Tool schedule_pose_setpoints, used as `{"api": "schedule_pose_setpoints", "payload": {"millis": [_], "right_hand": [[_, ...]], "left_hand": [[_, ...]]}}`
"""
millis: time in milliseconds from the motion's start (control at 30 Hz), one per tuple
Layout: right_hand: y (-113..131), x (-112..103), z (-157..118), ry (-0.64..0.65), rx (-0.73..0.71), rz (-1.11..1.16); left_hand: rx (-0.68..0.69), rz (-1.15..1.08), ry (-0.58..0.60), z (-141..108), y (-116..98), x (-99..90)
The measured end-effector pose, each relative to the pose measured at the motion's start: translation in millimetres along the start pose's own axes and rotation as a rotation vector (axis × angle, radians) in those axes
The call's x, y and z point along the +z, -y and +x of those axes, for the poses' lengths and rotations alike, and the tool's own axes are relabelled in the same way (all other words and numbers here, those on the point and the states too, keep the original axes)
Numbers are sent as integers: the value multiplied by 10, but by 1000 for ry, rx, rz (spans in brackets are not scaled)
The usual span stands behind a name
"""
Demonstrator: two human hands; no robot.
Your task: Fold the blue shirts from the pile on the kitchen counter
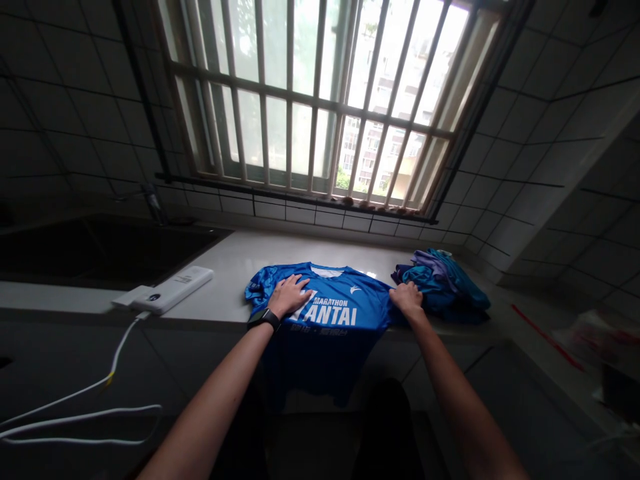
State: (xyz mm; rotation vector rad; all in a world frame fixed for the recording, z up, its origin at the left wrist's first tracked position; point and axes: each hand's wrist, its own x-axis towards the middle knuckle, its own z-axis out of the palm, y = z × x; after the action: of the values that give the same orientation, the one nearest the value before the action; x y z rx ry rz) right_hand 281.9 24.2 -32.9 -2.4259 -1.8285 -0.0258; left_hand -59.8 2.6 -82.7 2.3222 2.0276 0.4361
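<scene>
On a pale counter, a left hand lies palm-down, fingers slightly spread, on a blue shirt; the right hand's curled fingers grip its sleeve.

Ahead of my grip, above the pale, glossy worktop, a barred window lets in bright daylight, with buildings and some greenery outside. Tiled walls with dark joint lines stand in shadow on both sides. Left of my grip, a dark sink is set into the worktop, its tap behind it. Dim cabinet fronts run below.
</scene>
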Motion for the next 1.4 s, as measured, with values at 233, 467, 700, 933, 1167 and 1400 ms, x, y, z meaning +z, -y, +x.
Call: {"api": "schedule_pose_setpoints", "payload": {"millis": [233, 467, 700, 933, 1167, 1400], "right_hand": [[-275, -161, 283, 222, -65, 333], [-289, -396, 203, 483, -67, 946], [-18, -521, -6, 326, -393, 1141], [159, -239, -101, 366, -415, 533], [337, -18, -288, 375, -510, 74], [691, 408, -396, -53, -461, 60]], "left_hand": [[7, 1, 0, 4, -4, -6], [1, -30, -35, 19, 6, 25], [-12, -32, -25, 44, 5, 43], [-12, 9, 1, 21, -14, 14], [-17, 2, 6, 13, -27, 1], [-8, -5, 20, -26, -36, -24]]}}
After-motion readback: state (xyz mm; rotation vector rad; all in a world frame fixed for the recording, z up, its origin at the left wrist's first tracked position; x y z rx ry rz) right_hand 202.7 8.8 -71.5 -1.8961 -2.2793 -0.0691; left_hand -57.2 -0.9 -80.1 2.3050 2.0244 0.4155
